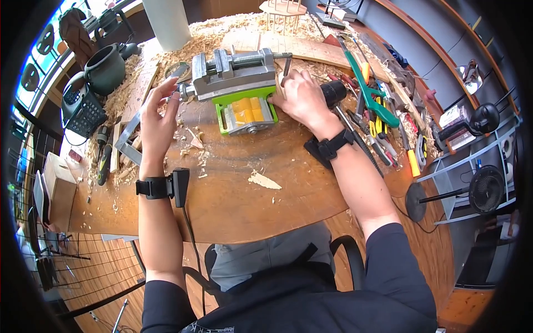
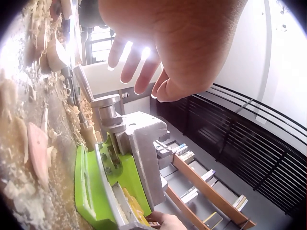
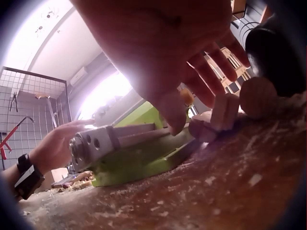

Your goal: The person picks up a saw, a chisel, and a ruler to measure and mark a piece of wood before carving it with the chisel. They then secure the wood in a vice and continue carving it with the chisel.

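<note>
A grey metal vise (image 1: 236,72) with a long screw lies on the bench, at the back of a lime-green frame (image 1: 224,121) that carries yellow rounded pieces (image 1: 244,111). Close to the vise's left end is my left hand (image 1: 158,119), its fingers loosely extended and nothing between them. In the left wrist view this hand (image 2: 187,52) hovers over the vise's round metal end (image 2: 106,108). My right hand (image 1: 302,100) is at the frame's right side, near the vise's crank handle (image 1: 287,64). The right wrist view shows its thumb (image 3: 173,115) right at the frame's edge, the other fingers stretched downward.
Wood shavings (image 1: 211,33) cover the back of the bench. A green-handled saw (image 1: 363,91) and several hand tools lie at right, beside a black cylinder (image 1: 333,92). At left stand a dark pot (image 1: 105,69) and a basket (image 1: 83,111). Small wood pieces (image 3: 258,98) lie beyond the right fingers.
</note>
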Action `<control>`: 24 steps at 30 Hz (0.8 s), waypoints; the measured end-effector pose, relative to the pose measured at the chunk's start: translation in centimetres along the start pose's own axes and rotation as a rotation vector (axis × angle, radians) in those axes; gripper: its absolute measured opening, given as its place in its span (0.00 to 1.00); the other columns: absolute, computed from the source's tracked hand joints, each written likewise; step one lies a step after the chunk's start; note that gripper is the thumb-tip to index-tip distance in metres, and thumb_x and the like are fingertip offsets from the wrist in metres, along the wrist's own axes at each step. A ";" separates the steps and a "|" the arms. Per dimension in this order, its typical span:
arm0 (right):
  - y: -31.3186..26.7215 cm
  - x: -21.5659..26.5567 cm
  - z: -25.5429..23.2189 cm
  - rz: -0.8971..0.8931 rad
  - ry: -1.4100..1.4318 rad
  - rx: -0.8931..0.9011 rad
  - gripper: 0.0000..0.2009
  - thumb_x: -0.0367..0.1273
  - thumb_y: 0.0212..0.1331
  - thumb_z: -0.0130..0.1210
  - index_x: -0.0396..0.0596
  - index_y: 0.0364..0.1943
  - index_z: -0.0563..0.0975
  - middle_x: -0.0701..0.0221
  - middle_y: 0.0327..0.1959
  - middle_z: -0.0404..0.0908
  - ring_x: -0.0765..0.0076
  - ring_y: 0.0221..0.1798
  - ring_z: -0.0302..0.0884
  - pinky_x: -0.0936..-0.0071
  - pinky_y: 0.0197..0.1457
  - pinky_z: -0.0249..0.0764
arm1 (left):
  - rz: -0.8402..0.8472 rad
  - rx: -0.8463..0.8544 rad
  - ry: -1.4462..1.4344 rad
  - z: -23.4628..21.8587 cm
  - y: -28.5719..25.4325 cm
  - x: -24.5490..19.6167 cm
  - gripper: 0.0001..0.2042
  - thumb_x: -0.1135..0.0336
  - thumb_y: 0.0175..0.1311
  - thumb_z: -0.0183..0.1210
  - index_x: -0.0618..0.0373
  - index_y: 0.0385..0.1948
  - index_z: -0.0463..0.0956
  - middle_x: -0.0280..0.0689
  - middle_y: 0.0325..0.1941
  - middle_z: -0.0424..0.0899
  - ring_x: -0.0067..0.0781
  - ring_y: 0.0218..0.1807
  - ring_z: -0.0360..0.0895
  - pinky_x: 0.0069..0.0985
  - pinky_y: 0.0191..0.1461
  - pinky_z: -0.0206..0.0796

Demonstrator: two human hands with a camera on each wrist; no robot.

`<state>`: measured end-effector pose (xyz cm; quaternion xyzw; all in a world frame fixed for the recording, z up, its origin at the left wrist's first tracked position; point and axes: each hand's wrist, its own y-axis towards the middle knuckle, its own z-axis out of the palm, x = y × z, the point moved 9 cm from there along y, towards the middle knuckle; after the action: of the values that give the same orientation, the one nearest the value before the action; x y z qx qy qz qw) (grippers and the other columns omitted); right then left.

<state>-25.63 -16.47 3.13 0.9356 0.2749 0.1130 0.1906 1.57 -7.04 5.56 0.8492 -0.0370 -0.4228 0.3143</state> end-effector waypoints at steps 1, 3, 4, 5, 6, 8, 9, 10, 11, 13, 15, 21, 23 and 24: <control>0.1 0.1 0.1 0.000 -0.001 0.000 0.17 0.40 0.50 0.63 0.39 0.36 0.83 0.56 0.46 0.79 0.51 0.55 0.72 0.56 0.60 0.68 | -0.002 0.014 0.020 0.1 0.1 0.0 0.15 0.68 0.69 0.55 0.56 0.56 0.76 0.37 0.53 0.82 0.25 0.53 0.77 0.25 0.58 0.67; 0.4 0.5 0.6 -0.004 -0.065 0.042 0.15 0.38 0.49 0.63 0.39 0.34 0.83 0.55 0.47 0.78 0.52 0.54 0.72 0.55 0.60 0.68 | 0.001 0.011 0.015 0.1 0.1 0.0 0.15 0.68 0.69 0.55 0.56 0.56 0.76 0.37 0.52 0.82 0.25 0.53 0.77 0.25 0.58 0.67; 0.6 0.6 0.7 -0.005 -0.068 0.042 0.15 0.38 0.49 0.63 0.39 0.34 0.83 0.55 0.47 0.78 0.52 0.54 0.72 0.55 0.60 0.68 | 0.005 0.007 0.011 0.0 0.1 -0.1 0.15 0.68 0.69 0.55 0.56 0.56 0.76 0.37 0.52 0.82 0.24 0.53 0.77 0.24 0.58 0.67; 0.8 0.5 1.2 0.006 -0.098 0.066 0.14 0.37 0.49 0.62 0.39 0.33 0.83 0.55 0.47 0.78 0.52 0.54 0.72 0.55 0.60 0.68 | 0.005 0.006 0.009 0.1 0.0 -0.1 0.15 0.68 0.69 0.55 0.56 0.56 0.76 0.37 0.52 0.82 0.24 0.53 0.77 0.24 0.58 0.67; 0.9 0.5 1.6 0.017 -0.127 0.089 0.14 0.36 0.48 0.62 0.39 0.33 0.83 0.54 0.47 0.79 0.53 0.54 0.72 0.55 0.59 0.69 | 0.001 0.007 0.006 0.0 0.0 0.0 0.15 0.68 0.69 0.55 0.56 0.56 0.76 0.37 0.52 0.82 0.24 0.53 0.77 0.24 0.58 0.67; 0.8 0.6 1.3 0.041 -0.129 0.061 0.13 0.36 0.48 0.61 0.39 0.33 0.83 0.53 0.46 0.79 0.52 0.53 0.72 0.55 0.58 0.69 | -0.001 -0.001 0.003 -0.1 0.1 0.0 0.15 0.69 0.69 0.55 0.56 0.56 0.76 0.37 0.52 0.82 0.24 0.53 0.77 0.24 0.57 0.67; 0.6 0.5 1.0 0.069 -0.128 0.037 0.13 0.35 0.47 0.61 0.39 0.33 0.83 0.53 0.45 0.79 0.50 0.53 0.72 0.55 0.56 0.70 | 0.012 -0.013 -0.010 0.0 0.1 0.0 0.15 0.67 0.68 0.56 0.55 0.55 0.77 0.38 0.51 0.83 0.27 0.53 0.78 0.26 0.57 0.66; 0.6 0.6 0.9 0.066 -0.128 0.036 0.13 0.35 0.47 0.61 0.39 0.33 0.83 0.53 0.45 0.79 0.50 0.53 0.72 0.55 0.56 0.70 | 0.026 -0.023 -0.022 -0.1 0.0 -0.2 0.15 0.66 0.67 0.57 0.53 0.54 0.77 0.38 0.49 0.84 0.29 0.53 0.79 0.28 0.57 0.66; 0.5 0.0 0.8 0.132 -0.054 0.055 0.13 0.35 0.47 0.60 0.39 0.33 0.82 0.52 0.43 0.80 0.49 0.52 0.73 0.55 0.56 0.70 | 0.026 -0.026 -0.021 -0.1 0.0 -0.4 0.15 0.66 0.67 0.57 0.53 0.54 0.77 0.38 0.49 0.84 0.29 0.53 0.79 0.28 0.57 0.66; 0.2 -0.5 0.1 0.189 0.018 0.070 0.14 0.35 0.46 0.60 0.39 0.33 0.82 0.51 0.42 0.81 0.48 0.50 0.74 0.55 0.55 0.70 | 0.027 0.004 0.010 0.0 -0.1 -0.9 0.15 0.69 0.69 0.55 0.57 0.56 0.76 0.38 0.52 0.82 0.24 0.54 0.77 0.24 0.58 0.67; -1.1 -0.6 -2.2 0.207 0.117 -0.043 0.14 0.35 0.46 0.59 0.38 0.32 0.81 0.50 0.36 0.82 0.47 0.46 0.76 0.56 0.55 0.70 | 0.030 -0.003 0.007 -0.1 -0.1 -1.0 0.15 0.69 0.69 0.55 0.57 0.56 0.76 0.38 0.52 0.82 0.25 0.54 0.77 0.24 0.58 0.67; -4.1 -0.9 -5.3 0.165 0.088 -0.177 0.10 0.34 0.49 0.57 0.41 0.29 0.80 0.57 0.27 0.83 0.48 0.38 0.80 0.56 0.46 0.73 | 0.083 -0.044 -0.030 -0.2 -0.1 -1.6 0.15 0.67 0.67 0.56 0.53 0.54 0.77 0.38 0.48 0.84 0.30 0.51 0.79 0.28 0.57 0.66; -5.3 -2.4 -6.6 0.327 0.337 -0.179 0.09 0.34 0.51 0.60 0.41 0.30 0.80 0.59 0.27 0.84 0.54 0.31 0.82 0.62 0.39 0.76 | 0.082 -0.054 -0.008 -0.4 -0.2 -1.8 0.15 0.68 0.67 0.56 0.54 0.54 0.77 0.38 0.47 0.84 0.31 0.51 0.79 0.28 0.56 0.66; -6.1 -3.2 -7.4 0.311 0.374 -0.247 0.09 0.33 0.51 0.62 0.41 0.32 0.80 0.62 0.26 0.84 0.63 0.27 0.83 0.69 0.34 0.77 | 0.094 -0.065 -0.007 -0.5 -0.2 -2.0 0.15 0.68 0.66 0.57 0.54 0.54 0.78 0.38 0.46 0.84 0.29 0.49 0.79 0.28 0.55 0.67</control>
<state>-33.49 -11.36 6.93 0.8990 0.1423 0.3446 0.2297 0.58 -5.95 7.07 0.8342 -0.0641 -0.4117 0.3612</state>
